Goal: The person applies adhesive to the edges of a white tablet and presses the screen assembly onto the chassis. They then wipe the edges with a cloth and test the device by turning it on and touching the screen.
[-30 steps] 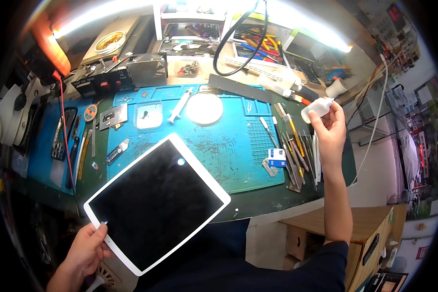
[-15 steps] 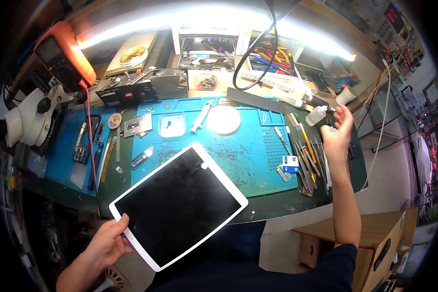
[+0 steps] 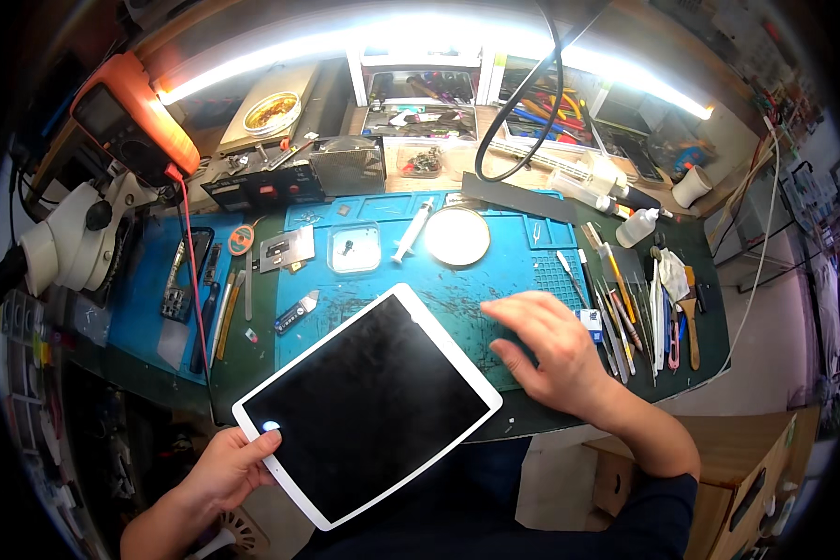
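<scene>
My left hand (image 3: 236,467) grips a white-framed tablet (image 3: 366,403) by its lower left corner, thumb on the front, the black screen facing up. My right hand (image 3: 555,350) hangs just right of the tablet, fingers apart and empty, over the edge of the blue silicone mat (image 3: 443,331). Behind it a small translucent dropper bottle (image 3: 637,227) stands near the back right. On the mat are a syringe (image 3: 413,229), a round white disc (image 3: 457,235), a clear square dish (image 3: 354,247) and a small blade tool (image 3: 296,311).
A microscope (image 3: 51,247) and an orange multimeter (image 3: 133,119) stand at the left. A second blue mat (image 3: 140,322) holds phone parts. Rows of tweezers and brushes (image 3: 663,299) lie at the right. A looped black cable (image 3: 523,121) hangs over trays of tools along the back.
My right hand has let go of the dropper bottle at the back right and moved down-left toward the tablet. The view has shifted, so the bench sits further right in the picture.
</scene>
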Tool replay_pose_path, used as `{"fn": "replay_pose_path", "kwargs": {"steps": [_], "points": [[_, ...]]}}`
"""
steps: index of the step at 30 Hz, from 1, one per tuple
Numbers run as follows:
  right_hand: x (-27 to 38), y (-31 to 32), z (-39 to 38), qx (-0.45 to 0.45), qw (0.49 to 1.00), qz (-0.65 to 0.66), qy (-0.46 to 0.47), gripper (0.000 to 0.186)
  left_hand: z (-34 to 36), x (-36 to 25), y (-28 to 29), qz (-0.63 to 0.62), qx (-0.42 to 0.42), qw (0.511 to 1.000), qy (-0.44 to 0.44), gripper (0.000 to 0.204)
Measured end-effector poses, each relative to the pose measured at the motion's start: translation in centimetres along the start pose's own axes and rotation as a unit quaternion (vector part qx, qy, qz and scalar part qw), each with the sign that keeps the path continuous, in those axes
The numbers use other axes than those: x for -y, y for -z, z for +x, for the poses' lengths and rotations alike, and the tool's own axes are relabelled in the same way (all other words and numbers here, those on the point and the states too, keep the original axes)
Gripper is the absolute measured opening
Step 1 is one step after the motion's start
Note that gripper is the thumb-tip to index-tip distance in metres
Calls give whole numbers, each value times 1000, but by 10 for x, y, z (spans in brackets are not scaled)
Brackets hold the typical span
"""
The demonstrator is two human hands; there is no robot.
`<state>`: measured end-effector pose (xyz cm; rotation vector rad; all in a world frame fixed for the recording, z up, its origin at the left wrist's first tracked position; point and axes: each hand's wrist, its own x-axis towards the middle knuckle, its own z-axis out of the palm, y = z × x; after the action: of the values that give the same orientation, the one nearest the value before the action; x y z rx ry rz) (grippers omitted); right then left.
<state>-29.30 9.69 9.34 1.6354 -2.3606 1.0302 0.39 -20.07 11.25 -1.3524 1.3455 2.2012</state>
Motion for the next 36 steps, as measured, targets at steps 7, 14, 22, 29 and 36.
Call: {"fn": "replay_pose_path", "kwargs": {"steps": [7,14,22,29,36], "points": [[2,-9,-2,33,999,-19,13,35,-3,0,1,-9,-4,1000,6,29],[2,-10,-7,17,999,-22,21,34,-1,-3,5,9,6,1000,14,28],[-82,55,-15,-314,893,-168,-276,89,-4,0,1,9,11,1000,-10,25],[-128,63,-7,-263,908,-101,-310,45,-2,-1,4,-3,22,1000,-9,29],[-41,5,35,-67,990,-122,15,53,-5,-1,7,-22,12,1000,1,24]]}}
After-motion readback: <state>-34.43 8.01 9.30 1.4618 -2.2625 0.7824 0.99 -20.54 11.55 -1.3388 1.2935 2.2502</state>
